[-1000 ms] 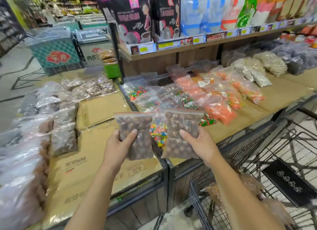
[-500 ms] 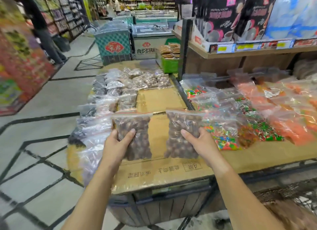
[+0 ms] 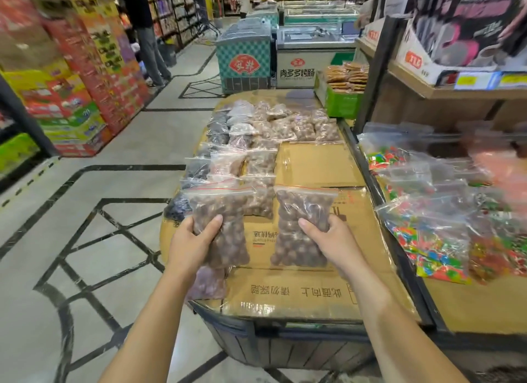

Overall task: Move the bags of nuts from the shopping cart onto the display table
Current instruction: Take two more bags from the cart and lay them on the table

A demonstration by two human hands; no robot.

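Clear nut bags (image 3: 225, 211) upright, seals up, left hand (image 3: 191, 247), right hand (image 3: 335, 244) fingers (image 3: 310, 227) gripping one each

We log the bag of nuts left of centre (image 3: 225, 225) and the bag of nuts right of centre (image 3: 302, 211): clear film, thin red seal line, brown contents. Display table (image 3: 313, 166), centre: tan cardboard, dark print. Floor (image 3: 114, 183), left: pale grey, black line lattice. Freezer (image 3: 245, 49), top centre: teal-and-white diamond pattern, red badge. Candy bags (image 3: 436, 240), right: mixed red, green, blue, yellow. Crate (image 3: 342, 104), upper right: bright green.
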